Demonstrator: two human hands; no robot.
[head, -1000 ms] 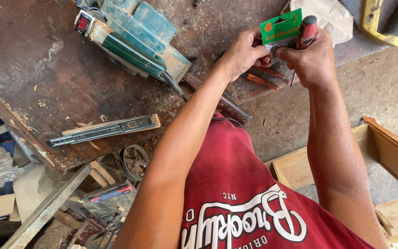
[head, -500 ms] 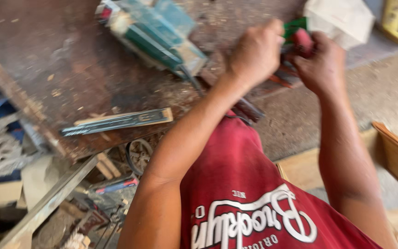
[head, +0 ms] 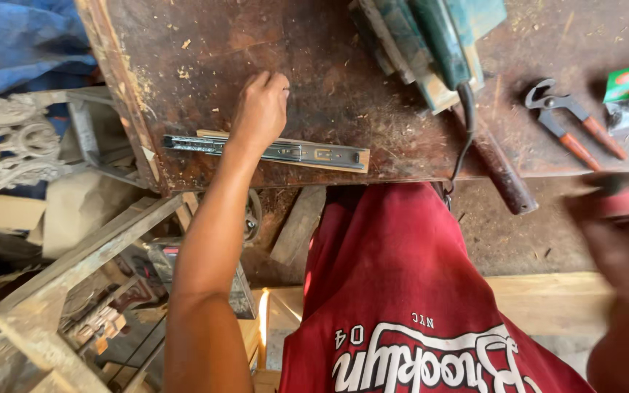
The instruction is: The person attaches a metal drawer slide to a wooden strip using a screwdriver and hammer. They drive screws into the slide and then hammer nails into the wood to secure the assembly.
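The metal drawer slide (head: 267,151) lies along the near edge of the dark wooden surface (head: 205,51), on a thin wood strip. The left hand (head: 262,109) rests on it, fingers curled loosely over its far side, pinning rather than gripping; the step looks like steadying the slide. The right hand (head: 620,233), blurred at near right, seems closed on a red-handled object (head: 620,204); its grip I cannot tell. Pincers (head: 569,124) lie far right. Next calls for aligning the tool.
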